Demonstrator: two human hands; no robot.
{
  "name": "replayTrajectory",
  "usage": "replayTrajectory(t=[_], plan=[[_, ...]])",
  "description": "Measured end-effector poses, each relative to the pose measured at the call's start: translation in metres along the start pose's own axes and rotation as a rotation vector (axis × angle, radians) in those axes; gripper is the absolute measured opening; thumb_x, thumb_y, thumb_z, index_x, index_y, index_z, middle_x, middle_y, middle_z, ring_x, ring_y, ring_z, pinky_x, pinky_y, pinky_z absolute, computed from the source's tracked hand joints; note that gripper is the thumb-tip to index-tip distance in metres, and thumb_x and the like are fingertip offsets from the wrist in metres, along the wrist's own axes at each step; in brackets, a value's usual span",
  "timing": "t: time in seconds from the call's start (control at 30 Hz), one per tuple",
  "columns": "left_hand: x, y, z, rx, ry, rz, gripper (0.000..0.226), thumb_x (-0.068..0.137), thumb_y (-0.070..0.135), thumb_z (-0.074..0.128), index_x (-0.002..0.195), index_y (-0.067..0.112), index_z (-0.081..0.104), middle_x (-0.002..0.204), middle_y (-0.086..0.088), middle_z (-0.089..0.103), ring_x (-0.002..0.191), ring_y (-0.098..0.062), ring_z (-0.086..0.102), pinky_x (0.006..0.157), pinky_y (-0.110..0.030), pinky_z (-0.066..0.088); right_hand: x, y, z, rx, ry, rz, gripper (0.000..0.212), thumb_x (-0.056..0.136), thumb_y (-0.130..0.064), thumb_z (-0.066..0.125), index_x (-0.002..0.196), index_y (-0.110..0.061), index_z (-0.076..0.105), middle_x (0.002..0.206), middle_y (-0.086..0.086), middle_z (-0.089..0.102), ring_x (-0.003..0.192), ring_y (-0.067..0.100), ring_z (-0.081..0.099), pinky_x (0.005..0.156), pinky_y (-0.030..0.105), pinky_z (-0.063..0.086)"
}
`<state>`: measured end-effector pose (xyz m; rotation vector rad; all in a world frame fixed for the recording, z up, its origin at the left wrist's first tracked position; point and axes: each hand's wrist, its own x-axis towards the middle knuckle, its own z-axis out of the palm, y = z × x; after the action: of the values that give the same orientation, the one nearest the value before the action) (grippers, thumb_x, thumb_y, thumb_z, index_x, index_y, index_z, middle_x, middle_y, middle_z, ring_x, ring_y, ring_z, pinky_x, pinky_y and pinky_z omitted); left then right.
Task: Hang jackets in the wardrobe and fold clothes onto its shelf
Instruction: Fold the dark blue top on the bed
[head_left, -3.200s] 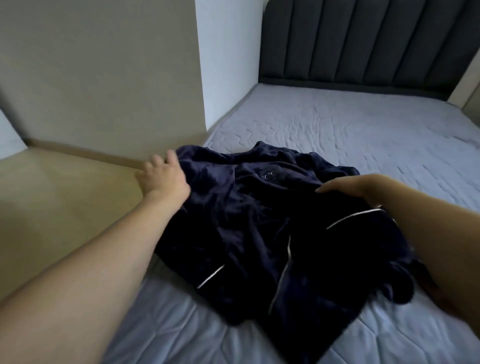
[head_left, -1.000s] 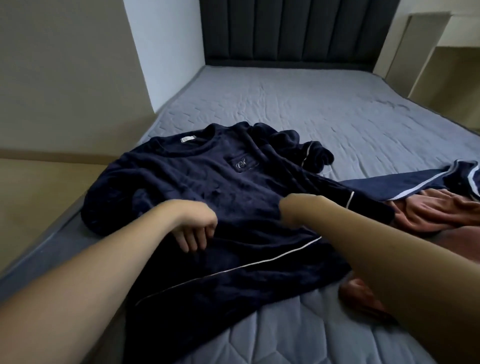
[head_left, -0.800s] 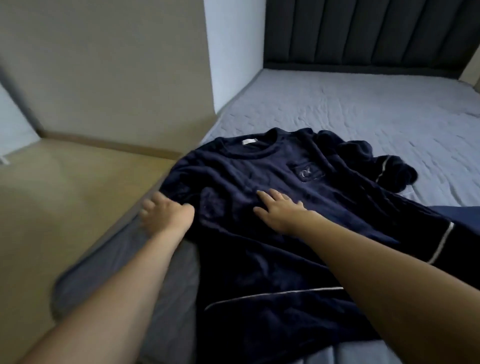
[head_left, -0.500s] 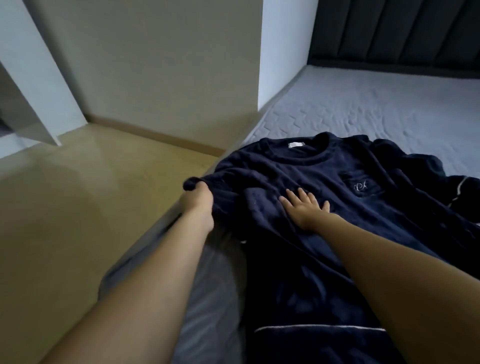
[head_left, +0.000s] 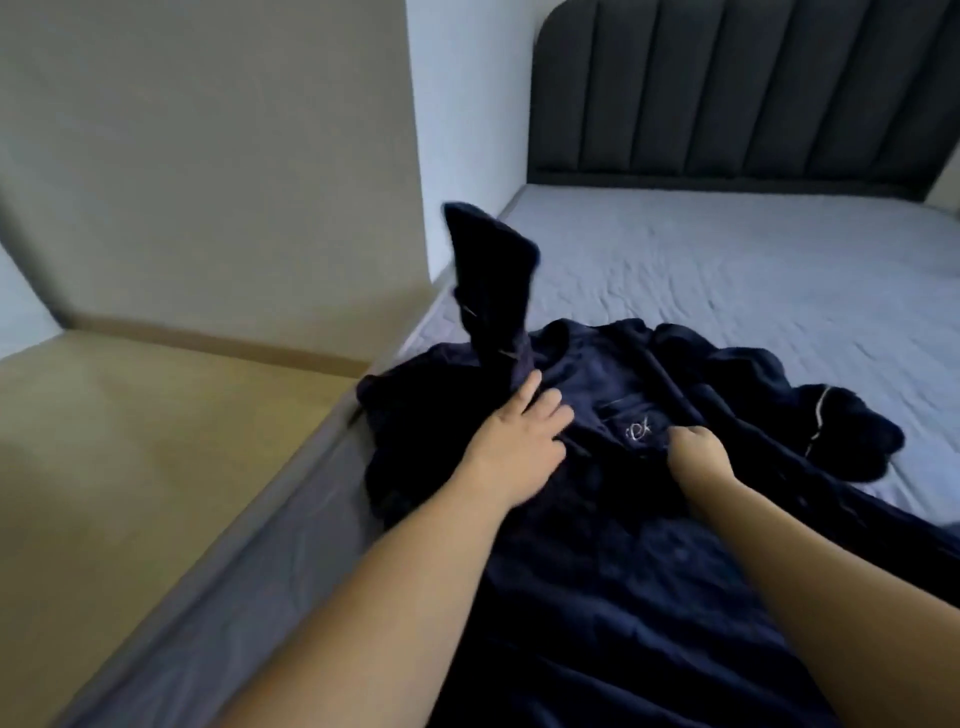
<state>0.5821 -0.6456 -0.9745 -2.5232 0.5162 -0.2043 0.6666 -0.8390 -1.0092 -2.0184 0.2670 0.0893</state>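
Note:
A navy fleece top (head_left: 597, 545) with white piping and a small chest logo lies front-up on the grey bed (head_left: 727, 270). Its left sleeve (head_left: 491, 280) stands up in the air above the shoulder, blurred with motion. My left hand (head_left: 519, 436) is at the foot of that sleeve, fingers straight and touching the cloth. My right hand (head_left: 696, 454) is beside the logo with its fingers curled down into the fabric, at the end of a raised crease. The right sleeve (head_left: 841, 431) lies bunched on the mattress.
The bed's left edge (head_left: 249, 545) runs along a beige floor (head_left: 130, 467). A beige panel (head_left: 208, 156) and a white wall stand behind, and a dark padded headboard (head_left: 753, 88) closes the far end. Bare mattress stretches beyond the top.
The left sleeve, gripped at the bed edge half a second ago, has swung up over the top. My left hand moved inward to the shoulder. My right hand went from flat to curled near the logo.

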Motion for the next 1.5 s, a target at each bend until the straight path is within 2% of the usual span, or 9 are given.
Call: replayTrajectory(t=[0.1, 0.33, 0.67, 0.87, 1.03, 1.17, 1.27, 1.4, 1.5], plan=[[0.011, 0.026, 0.031, -0.211, 0.035, 0.016, 0.056, 0.087, 0.023, 0.047, 0.141, 0.03, 0.036, 0.155, -0.003, 0.011, 0.145, -0.028, 0.002, 0.115, -0.05, -0.018, 0.025, 0.01, -0.029, 0.459, -0.014, 0.241, 0.018, 0.101, -0.027, 0.037, 0.106, -0.014, 0.048, 0.089, 0.012, 0.055, 0.067, 0.027, 0.06, 0.058, 0.034, 0.046], [0.019, -0.04, 0.091, -1.002, -0.153, -0.727, 0.067, 0.09, 0.057, 0.032, 0.149, 0.044, 0.003, 0.159, 0.008, 0.0, 0.147, -0.013, -0.011, 0.109, -0.053, -0.025, 0.082, -0.027, 0.012, 0.554, -0.149, 0.232, 0.04, 0.085, -0.023, 0.066, 0.12, -0.006, 0.06, 0.095, 0.014, 0.068, 0.082, 0.032, 0.067, 0.073, 0.041, 0.056], [0.026, -0.075, 0.105, -0.12, -0.176, -0.985, 0.031, 0.094, 0.026, 0.04, 0.122, 0.013, 0.041, 0.125, -0.012, 0.049, 0.114, -0.032, 0.042, 0.101, -0.054, 0.03, 0.126, -0.021, 0.029, 0.402, 0.058, 0.059, 0.038, 0.087, 0.004, 0.046, 0.122, -0.004, 0.058, 0.078, 0.005, 0.057, 0.065, 0.018, 0.055, 0.065, 0.031, 0.049], [0.121, -0.018, 0.069, -0.745, 0.144, -0.676, 0.056, 0.089, 0.05, 0.034, 0.14, 0.03, 0.027, 0.15, -0.002, 0.015, 0.142, -0.024, 0.003, 0.106, -0.07, -0.012, 0.142, -0.028, -0.063, 0.085, 0.211, -0.146, 0.016, 0.077, -0.024, 0.048, 0.086, -0.016, 0.059, 0.076, 0.007, 0.058, 0.074, 0.025, 0.055, 0.067, 0.031, 0.042], [0.19, 0.067, 0.06, -0.685, -0.248, -0.39, 0.076, 0.088, 0.071, 0.027, 0.152, 0.034, 0.011, 0.162, -0.002, -0.009, 0.146, -0.028, -0.018, 0.099, -0.072, -0.019, 0.159, 0.034, -0.151, -0.545, 0.311, 0.318, 0.086, 0.065, -0.063, 0.06, 0.131, -0.011, 0.045, 0.135, 0.019, 0.047, 0.126, 0.037, 0.044, 0.106, 0.047, 0.036], [0.211, 0.078, 0.064, -0.632, 0.113, -0.59, 0.047, 0.1, 0.045, 0.031, 0.144, 0.031, 0.035, 0.158, 0.003, 0.02, 0.147, -0.028, 0.009, 0.103, -0.077, 0.001, 0.175, 0.074, -0.181, -0.385, -0.03, 0.394, 0.072, 0.074, -0.05, 0.075, 0.125, -0.003, 0.055, 0.121, 0.021, 0.061, 0.109, 0.035, 0.061, 0.096, 0.047, 0.048], [0.214, 0.073, 0.078, -0.504, -0.041, -0.525, 0.059, 0.098, 0.053, 0.022, 0.152, 0.033, 0.013, 0.162, 0.003, 0.0, 0.148, -0.026, -0.009, 0.102, -0.076, -0.007, 0.187, 0.066, -0.199, -0.191, -0.075, 0.393, 0.025, 0.09, -0.023, 0.065, 0.093, 0.002, 0.061, 0.069, 0.018, 0.068, 0.056, 0.03, 0.066, 0.057, 0.038, 0.055], [0.217, 0.062, 0.072, -0.745, -0.364, -0.446, 0.077, 0.087, 0.067, 0.028, 0.153, 0.037, 0.0, 0.161, 0.01, -0.015, 0.145, -0.022, -0.025, 0.102, -0.065, -0.024, 0.204, 0.029, -0.226, 0.288, 0.102, 0.298, 0.029, 0.089, -0.016, 0.064, 0.115, -0.005, 0.057, 0.091, 0.016, 0.063, 0.072, 0.029, 0.061, 0.067, 0.041, 0.051], [0.214, 0.026, 0.043, -0.92, -0.331, -0.357, 0.053, 0.096, 0.047, 0.042, 0.146, 0.03, 0.038, 0.16, 0.003, 0.017, 0.148, -0.024, 0.006, 0.117, -0.047, 0.0, 0.198, -0.031, -0.238, 0.497, 0.265, 0.125, 0.057, 0.082, -0.018, 0.068, 0.133, -0.007, 0.045, 0.116, 0.016, 0.061, 0.093, 0.032, 0.064, 0.077, 0.047, 0.053]])
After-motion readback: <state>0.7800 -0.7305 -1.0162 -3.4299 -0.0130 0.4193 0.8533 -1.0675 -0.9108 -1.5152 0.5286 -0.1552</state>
